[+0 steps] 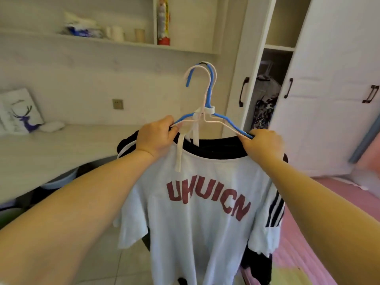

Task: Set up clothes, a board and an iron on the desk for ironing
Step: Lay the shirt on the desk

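gripping hangers at both shoulders, left hand, right hand, t-shirt below

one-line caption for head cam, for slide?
Both hands hold hangers carrying a white T-shirt beside the open wardrobe.

Soft even daylight, slight blur throughout, wide-angle bending at edges.

A pale wood-grain desk runs along the far left wall, with a white card showing a purple deer propped at its far left end and a small white lump lying just right of the card. Above it a wall shelf carries a blue-and-white plastic pack, white rolls, a tan cup and, farther right, a tall red-and-white package.
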